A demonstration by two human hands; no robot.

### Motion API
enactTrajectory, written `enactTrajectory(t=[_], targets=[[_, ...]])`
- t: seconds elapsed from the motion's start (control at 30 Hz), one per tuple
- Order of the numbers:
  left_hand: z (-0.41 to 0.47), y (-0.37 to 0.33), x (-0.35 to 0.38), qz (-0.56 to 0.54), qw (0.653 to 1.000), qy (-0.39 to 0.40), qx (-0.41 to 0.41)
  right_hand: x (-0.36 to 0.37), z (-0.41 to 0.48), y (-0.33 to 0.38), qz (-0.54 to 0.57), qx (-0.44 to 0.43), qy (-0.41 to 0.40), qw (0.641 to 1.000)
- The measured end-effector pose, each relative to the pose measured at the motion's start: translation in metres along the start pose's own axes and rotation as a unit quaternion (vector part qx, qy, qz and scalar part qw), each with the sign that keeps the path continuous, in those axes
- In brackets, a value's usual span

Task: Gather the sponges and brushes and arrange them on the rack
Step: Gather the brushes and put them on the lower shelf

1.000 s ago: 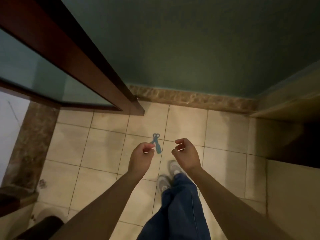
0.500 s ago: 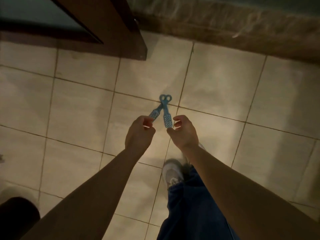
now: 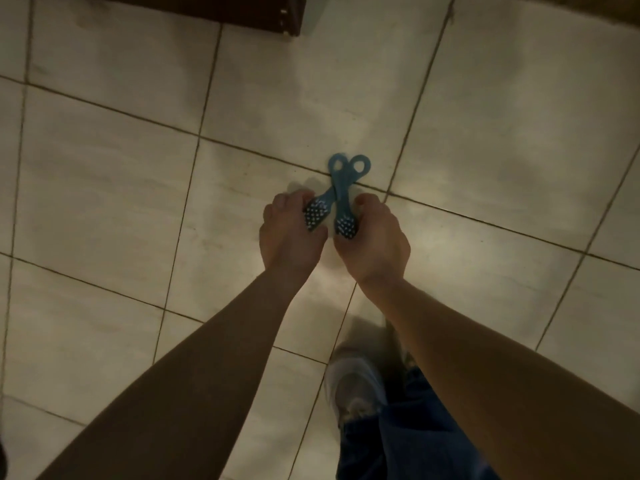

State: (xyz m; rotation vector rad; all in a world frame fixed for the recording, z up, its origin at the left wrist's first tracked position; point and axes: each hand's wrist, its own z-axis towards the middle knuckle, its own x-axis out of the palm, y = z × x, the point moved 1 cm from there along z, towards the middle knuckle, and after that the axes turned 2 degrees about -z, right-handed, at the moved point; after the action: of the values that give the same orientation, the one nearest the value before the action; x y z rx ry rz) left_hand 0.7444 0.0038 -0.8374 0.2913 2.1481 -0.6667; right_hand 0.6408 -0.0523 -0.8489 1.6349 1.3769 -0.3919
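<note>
Reaching down over the floor (image 3: 104,161), two bare hands meet two brushes, one for each. The left hand (image 3: 292,237) curls its fingers over the far edge of the left brush (image 3: 316,216) with the thumb under the near edge, pinching the head. The right hand (image 3: 375,245) wraps the right brush (image 3: 346,226) the same way, so only part of that head shows between finger and thumb. Both brushes are blue plastic, flat and slim, each with an oval head studded with rows of pale bristle tufts facing up. Their two handles run away from the fingers, cross just beyond the grip, and end in two round open rings side by side past the fingertips. Whether the brushes lie on the floor or are lifted just off it I cannot tell. The floor is large, pale, square tiles with thin dark grout lines and a dull sheen. Behind the wrists, near the right forearm, one light shoe (image 3: 353,386) shows, blurred, under a leg of blue jeans (image 3: 408,438). Far beyond the rings sits one dark wooden edge (image 3: 242,12).
</note>
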Motion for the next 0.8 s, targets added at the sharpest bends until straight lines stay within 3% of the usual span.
enactTrajectory(t=[0.33,0.5,0.63,0.8], targets=[[-0.002,-0.001,0.006,0.037,0.998,-0.042,-0.037,-0.006,-0.007,0.002,0.063,0.048,0.082,0.994],[-0.045,-0.026,-0.025,-0.129,0.985,0.012,-0.116,-0.055,-0.044,0.001,0.139,0.086,0.082,0.983],[-0.092,-0.072,-0.066,-0.276,0.946,0.048,-0.164,-0.123,-0.084,0.01,0.205,0.114,0.077,0.969],[-0.158,-0.151,-0.14,-0.368,0.902,0.094,-0.206,-0.232,-0.135,0.028,0.309,0.152,0.063,0.937]])
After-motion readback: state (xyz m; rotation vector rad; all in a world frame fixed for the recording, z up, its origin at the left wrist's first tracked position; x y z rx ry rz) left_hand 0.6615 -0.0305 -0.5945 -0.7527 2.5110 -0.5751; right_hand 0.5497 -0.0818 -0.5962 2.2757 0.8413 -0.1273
